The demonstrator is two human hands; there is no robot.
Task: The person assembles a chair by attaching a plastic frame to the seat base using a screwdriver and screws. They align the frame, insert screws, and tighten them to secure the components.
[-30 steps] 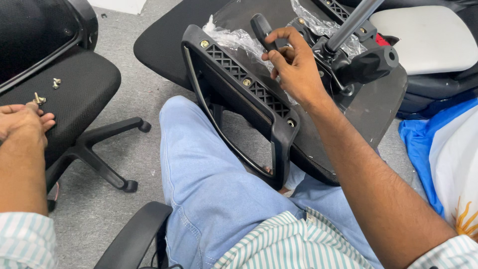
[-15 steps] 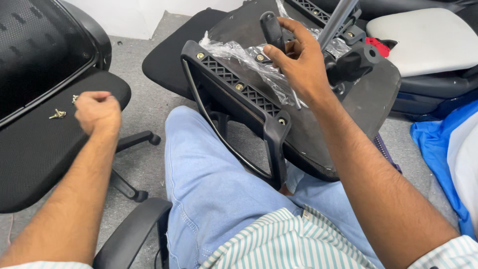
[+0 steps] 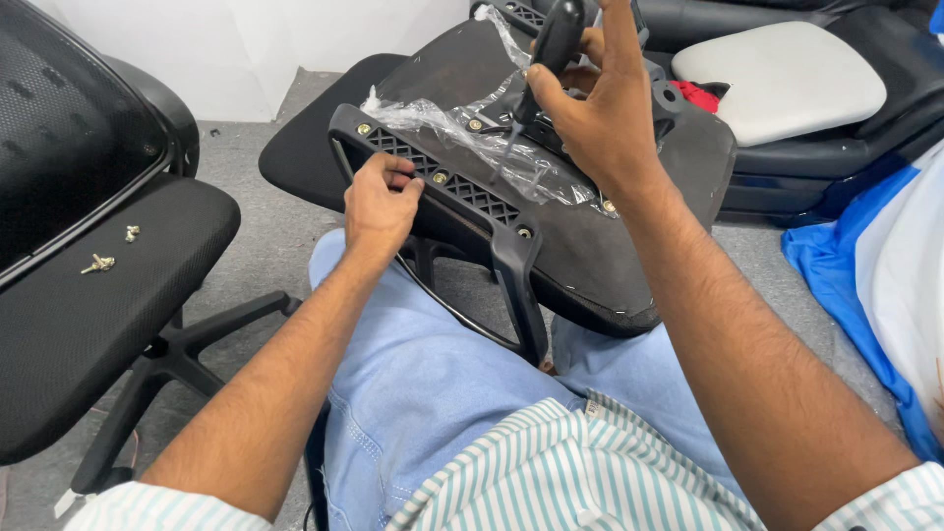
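Observation:
An upturned black chair seat [image 3: 600,256] rests on my lap with a black armrest bracket [image 3: 462,197] along its near edge. My left hand [image 3: 379,202] presses pinched fingertips against the bracket's left end, next to a brass screw head [image 3: 365,129]; the small screw they pinch is mostly hidden. My right hand [image 3: 600,108] grips the black handle of a screwdriver [image 3: 553,44]. Its shaft points down into the crumpled clear plastic wrap [image 3: 462,128] on the seat.
A second black office chair [image 3: 98,315] stands at my left, with two loose brass screws [image 3: 98,263] on its seat. A white cushion [image 3: 777,64] on dark chair parts lies at the back right. Blue and white cloth [image 3: 855,265] is at the right edge.
My left hand left the other chair's seat, closed into a fist, and came across to the armrest bracket. My right hand shifted its grip up onto the screwdriver handle.

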